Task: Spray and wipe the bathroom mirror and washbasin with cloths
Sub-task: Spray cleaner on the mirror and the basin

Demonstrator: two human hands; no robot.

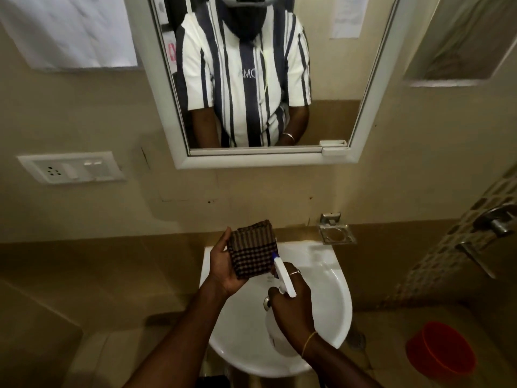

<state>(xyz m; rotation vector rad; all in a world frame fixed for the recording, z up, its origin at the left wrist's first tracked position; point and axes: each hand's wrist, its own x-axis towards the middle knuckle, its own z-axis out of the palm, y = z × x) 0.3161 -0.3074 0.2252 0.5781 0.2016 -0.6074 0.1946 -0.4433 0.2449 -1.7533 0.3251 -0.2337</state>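
Note:
A folded brown checked cloth [251, 249] lies in my left hand [223, 264], which holds it over the back edge of the white washbasin [333, 298]. My right hand [293, 301] grips a white spray bottle [282, 278] by its trigger head, blue nozzle pointing at the cloth. The bottle's body hangs below my hand, over the bowl. The white-framed mirror [335, 79] hangs on the wall above and reflects a person in a striped shirt.
A metal soap dish [335, 233] is fixed to the wall right of the basin. A white switch and socket plate [70, 168] sits on the left wall. An orange bucket [442, 350] stands on the floor at the right, below a metal tap [495, 219].

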